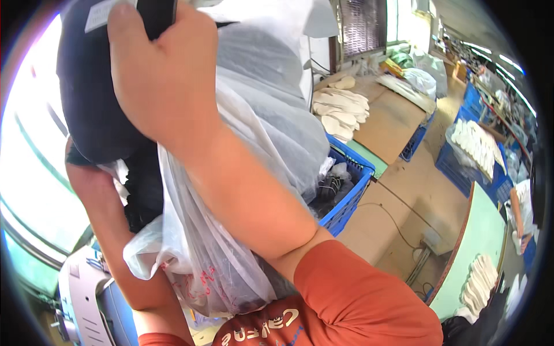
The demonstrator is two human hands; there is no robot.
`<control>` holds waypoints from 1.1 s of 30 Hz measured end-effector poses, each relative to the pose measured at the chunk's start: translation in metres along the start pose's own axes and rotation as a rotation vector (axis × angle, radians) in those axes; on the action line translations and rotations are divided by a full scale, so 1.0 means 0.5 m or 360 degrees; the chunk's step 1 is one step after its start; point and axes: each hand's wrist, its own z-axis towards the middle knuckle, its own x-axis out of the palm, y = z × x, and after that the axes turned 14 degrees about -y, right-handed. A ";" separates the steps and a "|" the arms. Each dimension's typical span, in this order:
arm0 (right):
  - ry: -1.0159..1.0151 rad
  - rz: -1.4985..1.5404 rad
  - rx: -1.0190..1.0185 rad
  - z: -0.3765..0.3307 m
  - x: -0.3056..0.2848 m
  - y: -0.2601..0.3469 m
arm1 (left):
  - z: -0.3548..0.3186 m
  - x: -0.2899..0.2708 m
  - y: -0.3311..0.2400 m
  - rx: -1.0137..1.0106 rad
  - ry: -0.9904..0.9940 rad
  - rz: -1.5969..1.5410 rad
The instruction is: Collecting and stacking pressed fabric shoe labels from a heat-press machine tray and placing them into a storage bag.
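While the right hand clenches a dark bundle, a plastic bag hides the blue crate.

1. A wooden bench carries a stack of pale insoles and white bags at its far end.
2. The floor holds blue crates: one crate with dark bundles inside, another crate filled with white insoles.
3. A green table at the right bears a row of white insoles near its front edge.
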 end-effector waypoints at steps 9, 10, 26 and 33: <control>-0.0274 -0.0180 0.0083 0.042 -0.161 -0.062 | -0.039 0.109 0.189 -0.0090 0.0311 0.0042; -0.0327 -0.0234 0.0076 0.038 -0.174 -0.065 | -0.041 0.115 0.202 -0.0096 0.0282 0.0115; -0.0861 0.0249 -0.0092 0.108 -0.350 -0.053 | -0.116 0.321 0.322 -0.0511 0.0627 -0.0065; -0.1162 -0.0841 0.0395 0.084 -0.522 -0.298 | -0.101 0.257 0.522 0.0199 0.1317 0.2213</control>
